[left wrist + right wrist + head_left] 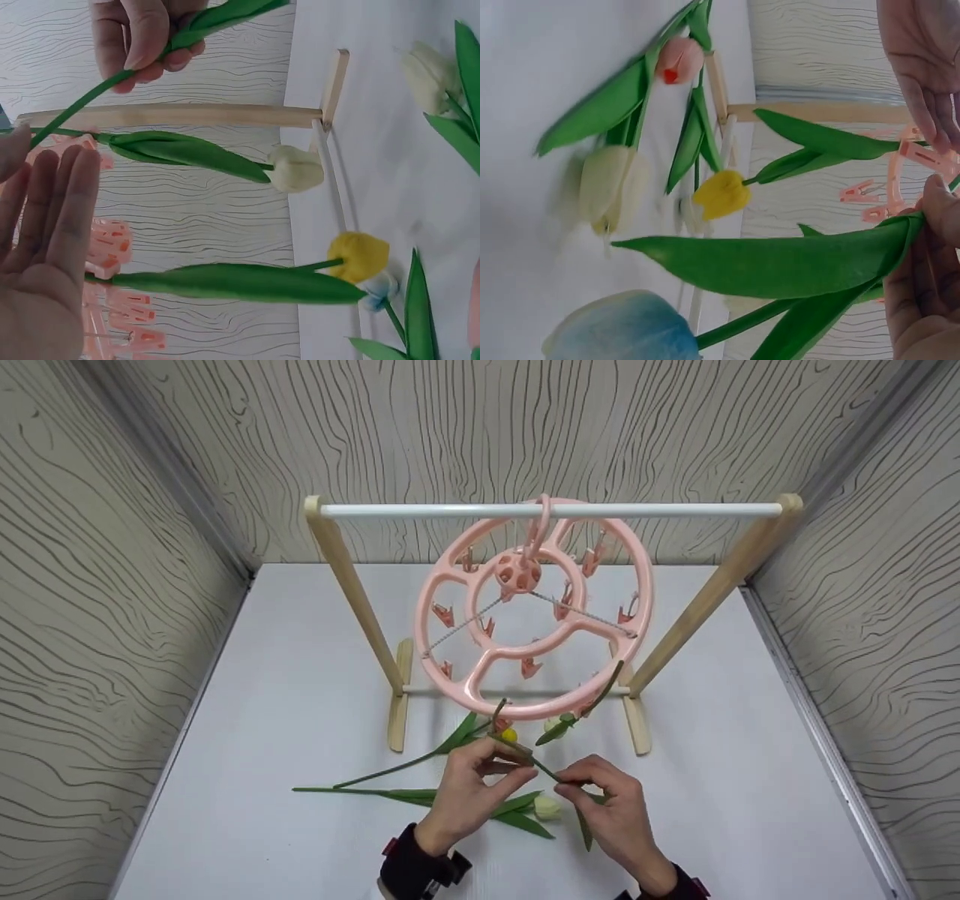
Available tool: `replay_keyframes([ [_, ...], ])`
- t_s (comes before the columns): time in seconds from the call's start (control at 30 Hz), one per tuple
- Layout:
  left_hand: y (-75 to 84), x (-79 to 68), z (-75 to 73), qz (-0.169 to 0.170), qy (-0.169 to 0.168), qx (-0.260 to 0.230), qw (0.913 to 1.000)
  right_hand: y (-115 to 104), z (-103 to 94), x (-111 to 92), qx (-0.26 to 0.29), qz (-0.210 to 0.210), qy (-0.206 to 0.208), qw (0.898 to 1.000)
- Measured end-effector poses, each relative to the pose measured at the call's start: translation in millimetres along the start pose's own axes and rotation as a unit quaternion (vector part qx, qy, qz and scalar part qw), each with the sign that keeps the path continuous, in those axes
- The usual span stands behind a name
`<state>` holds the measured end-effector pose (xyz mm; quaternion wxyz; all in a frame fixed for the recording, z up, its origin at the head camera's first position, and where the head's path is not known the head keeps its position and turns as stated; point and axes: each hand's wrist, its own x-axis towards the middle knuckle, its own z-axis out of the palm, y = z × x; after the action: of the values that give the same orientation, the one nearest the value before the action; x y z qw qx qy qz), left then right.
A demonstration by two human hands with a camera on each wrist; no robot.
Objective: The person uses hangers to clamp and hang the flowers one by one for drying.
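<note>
My right hand (607, 806) pinches the green stem of a blue tulip (622, 330) near its leaves (795, 266). The blossom hangs down, hidden behind that hand in the head view. Further along the same stem, my left hand (476, 787) pinches it between thumb and extended fingers, at the near rim of a pink round clip hanger (540, 709). From this hanger a yellow tulip (360, 256) and a white tulip (296, 169) hang with their blossoms downward. Small pink clips (530, 667) dangle around its rings.
The hanger hooks over the white bar (420, 511) of a wooden stand (360, 607). On the white table (247, 720), another white tulip (547, 808) lies below my hands. A pink tulip (679, 60) and a pale blue one (380, 290) lie there too.
</note>
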<state>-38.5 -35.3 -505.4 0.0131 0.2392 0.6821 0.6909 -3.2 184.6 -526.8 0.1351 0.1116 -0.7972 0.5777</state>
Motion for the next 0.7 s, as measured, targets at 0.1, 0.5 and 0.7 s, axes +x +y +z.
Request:
replay_keyframes([
  [0.1, 1.0, 1.5, 6.8, -0.007, 0.016, -0.04, 0.999, -2.8, 3.5, 1.1, 0.032, 0.017, 0.004, 0.999],
  [0.5, 5.4, 5.5, 23.0, -0.014, 0.073, -0.116, 0.9904, -12.5, 14.1, 4.6, 0.088, 0.061, 0.012, 0.994],
  [0.7, 9.3, 4.7, 22.2, -0.006, 0.071, -0.115, 0.9908, -14.4, 7.9, 5.5, 0.1, 0.041, -0.022, 0.994],
])
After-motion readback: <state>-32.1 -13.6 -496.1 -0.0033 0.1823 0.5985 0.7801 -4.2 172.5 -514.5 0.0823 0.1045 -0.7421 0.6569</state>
